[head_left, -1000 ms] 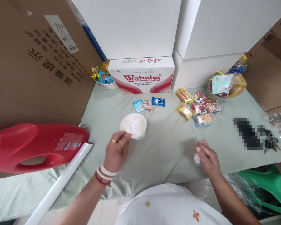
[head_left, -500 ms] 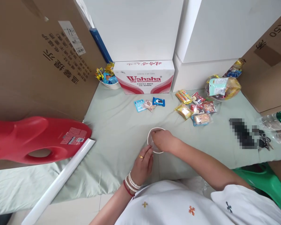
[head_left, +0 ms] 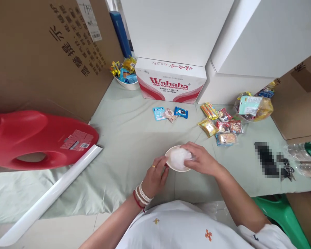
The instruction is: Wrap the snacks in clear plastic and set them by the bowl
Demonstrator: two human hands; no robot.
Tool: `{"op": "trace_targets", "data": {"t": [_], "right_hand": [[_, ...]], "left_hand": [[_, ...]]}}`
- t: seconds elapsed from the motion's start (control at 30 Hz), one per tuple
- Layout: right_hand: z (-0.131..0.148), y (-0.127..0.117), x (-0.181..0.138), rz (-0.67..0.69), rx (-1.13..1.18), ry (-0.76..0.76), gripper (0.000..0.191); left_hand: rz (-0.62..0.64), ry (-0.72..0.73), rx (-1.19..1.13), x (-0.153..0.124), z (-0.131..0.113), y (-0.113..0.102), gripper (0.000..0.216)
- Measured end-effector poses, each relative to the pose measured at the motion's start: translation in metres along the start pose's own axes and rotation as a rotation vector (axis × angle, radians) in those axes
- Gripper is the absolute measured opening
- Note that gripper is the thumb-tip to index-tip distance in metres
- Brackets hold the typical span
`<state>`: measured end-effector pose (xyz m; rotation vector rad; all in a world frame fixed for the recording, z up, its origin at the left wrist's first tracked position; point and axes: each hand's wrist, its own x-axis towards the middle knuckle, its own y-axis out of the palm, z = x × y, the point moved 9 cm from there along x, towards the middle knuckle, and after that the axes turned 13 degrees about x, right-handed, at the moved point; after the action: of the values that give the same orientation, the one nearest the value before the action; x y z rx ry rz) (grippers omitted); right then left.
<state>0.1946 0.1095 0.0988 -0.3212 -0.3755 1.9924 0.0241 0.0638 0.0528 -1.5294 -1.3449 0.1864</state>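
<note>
A white bowl [head_left: 172, 166] stands on the pale green cloth in front of me, tilted a little. At its left rim, my left hand [head_left: 157, 171] grips the edge with thumb and fingers. From the right, my right hand [head_left: 200, 159] is curled around a white, soft-looking bundle [head_left: 180, 157] in the bowl's mouth. The bundle is blurred, so its exact kind is unclear. It hides most of the bowl's inside.
Small wrapped snacks [head_left: 170, 114] lie beyond the bowl, with several more packets [head_left: 223, 126] to the right. Behind are a Wahaha water carton [head_left: 171, 83] and filled bowls. A red jug [head_left: 44, 141] and white roll [head_left: 52, 193] lie left; bottles [head_left: 304, 157] lie right.
My right hand has risen from inside the bowl to its right rim, and a white bundle now shows in its fingers. The left hand stays at the rim. The view has shifted and tilted.
</note>
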Motion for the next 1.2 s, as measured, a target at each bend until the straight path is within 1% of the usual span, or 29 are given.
{"op": "trace_targets", "data": {"t": [0.07, 0.13, 0.2, 0.27, 0.3, 0.33, 0.4, 0.43, 0.47, 0.5, 0.53, 0.57, 0.6, 0.63, 0.67, 0.7, 0.73, 0.77, 0.8, 0.83, 0.87, 0.9, 0.93, 0.97, 1.0, 1.07, 1.1, 1.13, 1.2], "right_hand": [[-0.002, -0.031, -0.004, -0.179, 0.113, -0.018, 0.039], [-0.01, -0.068, -0.001, -0.398, 0.183, -0.033, 0.045], [-0.022, -0.108, 0.013, -0.624, 0.184, -0.04, 0.055], [-0.04, -0.143, 0.037, -0.789, 0.112, 0.0, 0.063], [-0.051, -0.158, 0.052, -0.84, 0.06, 0.048, 0.066], [-0.063, -0.171, 0.068, -0.857, 0.003, 0.125, 0.07], [-0.086, -0.187, 0.09, -0.833, -0.091, 0.306, 0.08], [-0.09, -0.192, 0.094, -0.828, -0.137, 0.352, 0.082], [-0.087, -0.194, 0.091, -0.841, -0.182, 0.351, 0.082], [-0.078, -0.192, 0.083, -0.865, -0.222, 0.299, 0.076], [-0.063, -0.186, 0.07, -0.881, -0.253, 0.208, 0.066], [-0.046, -0.174, 0.054, -0.873, -0.271, 0.089, 0.054], [-0.029, -0.154, 0.039, -0.796, -0.263, -0.022, 0.042], [-0.015, -0.126, 0.027, -0.64, -0.235, -0.116, 0.036], [-0.002, -0.092, 0.015, -0.426, -0.206, -0.204, 0.035], [0.008, -0.056, 0.002, -0.214, -0.185, -0.273, 0.039], [0.012, -0.026, -0.012, -0.077, -0.185, -0.302, 0.048], [0.012, -0.005, -0.023, -0.014, -0.204, -0.304, 0.05], [0.008, 0.01, -0.031, 0.002, -0.232, -0.301, 0.046], [0.003, 0.019, -0.037, -0.021, -0.26, -0.288, 0.038], [-0.004, 0.022, -0.041, -0.068, -0.278, -0.273, 0.029], [-0.011, 0.021, -0.045, -0.128, -0.281, -0.26, 0.024], [-0.017, 0.016, -0.05, -0.194, -0.269, -0.246, 0.023], [-0.023, 0.008, -0.056, -0.265, -0.253, -0.231, 0.021], [-0.028, -0.001, -0.063, -0.339, -0.238, -0.213, 0.02], [-0.034, -0.02, -0.082, -0.464, -0.237, -0.176, 0.018], [-0.036, -0.027, -0.092, -0.505, -0.251, -0.157, 0.017], [-0.037, -0.033, -0.101, -0.535, -0.271, -0.14, 0.016], [-0.038, -0.042, -0.119, -0.582, -0.317, -0.111, 0.013]], "left_hand": [[0.032, 0.067, -0.006, 0.004, -0.004, 0.003, 0.04], [0.054, 0.109, -0.02, 0.007, -0.006, 0.004, 0.037], [0.051, 0.116, -0.025, 0.01, -0.008, 0.004, 0.035], [0.043, 0.116, -0.021, 0.013, -0.012, 0.002, 0.032], [0.042, 0.114, -0.015, 0.015, -0.014, 0.0, 0.03], [0.04, 0.114, -0.008, 0.016, -0.016, -0.003, 0.029], [0.034, 0.105, 0.003, 0.016, -0.02, -0.009, 0.028], [0.027, 0.096, 0.003, 0.016, -0.02, -0.014, 0.029], [0.019, 0.082, -0.001, 0.015, -0.019, -0.018, 0.03], [0.013, 0.062, -0.008, 0.013, -0.017, -0.023, 0.031], [0.009, 0.036, -0.017, 0.012, -0.014, -0.027, 0.032], [0.011, 0.004, -0.025, 0.011, -0.01, -0.03, 0.033], [0.017, -0.03, -0.036, 0.011, -0.005, -0.032, 0.033], [0.023, -0.063, -0.048, 0.011, -0.002, -0.033, 0.033], [0.032, -0.091, -0.066, 0.012, 0.001, -0.034, 0.032], [0.043, -0.109, -0.09, 0.014, 0.002, -0.034, 0.031], [0.066, -0.111, -0.123, 0.017, 0.001, -0.032, 0.03], [0.103, -0.095, -0.16, 0.021, -0.002, -0.028, 0.03], [0.146, -0.064, -0.196, 0.026, -0.007, -0.025, 0.029], [0.183, -0.027, -0.224, 0.032, -0.011, -0.022, 0.028], [0.203, 0.001, -0.237, 0.04, -0.012, -0.02, 0.027], [0.198, 0.008, -0.232, 0.051, -0.007, -0.021, 0.026], [0.164, -0.015, -0.205, 0.064, 0.005, -0.024, 0.026], [0.109, -0.072, -0.162, 0.081, 0.025, -0.03, 0.027], [0.045, -0.167, -0.11, 0.099, 0.052, -0.036, 0.024], [-0.082, -0.387, 0.034, 0.138, 0.12, -0.049, 0.019], [-0.116, -0.473, 0.114, 0.159, 0.154, -0.053, 0.018], [-0.124, -0.538, 0.197, 0.18, 0.186, -0.056, 0.017], [-0.069, -0.634, 0.332, 0.22, 0.243, -0.053, 0.021]]}}
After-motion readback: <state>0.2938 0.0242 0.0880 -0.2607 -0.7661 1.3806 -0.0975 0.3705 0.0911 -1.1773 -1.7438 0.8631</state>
